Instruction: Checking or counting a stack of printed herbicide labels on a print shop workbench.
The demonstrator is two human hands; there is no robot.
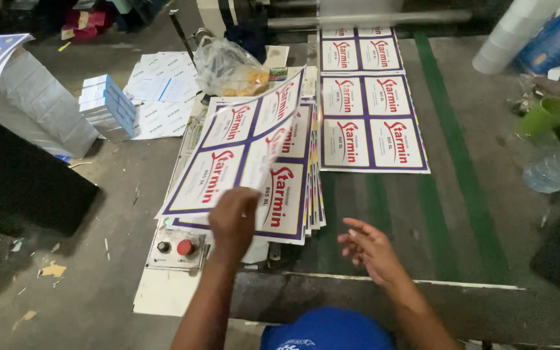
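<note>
left hand (pixel 233 217) pinches top printed sheet (pixel 241 146) above the stack (pixel 293 214); right hand (pixel 371 249) open, fingers spread.

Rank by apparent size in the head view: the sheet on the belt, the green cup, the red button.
1. Printed sheet on the belt, clearly largest.
2. Green cup, far smaller.
3. Red button, smallest, although it sits nearer the camera than the cup, so this ranking looks safe.

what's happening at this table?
A person's left hand lifts a printed label sheet by its near edge off a stack of like sheets. The right hand hovers open and empty over the green-striped table. Another printed sheet lies flat beyond, coming off a roller.
</note>
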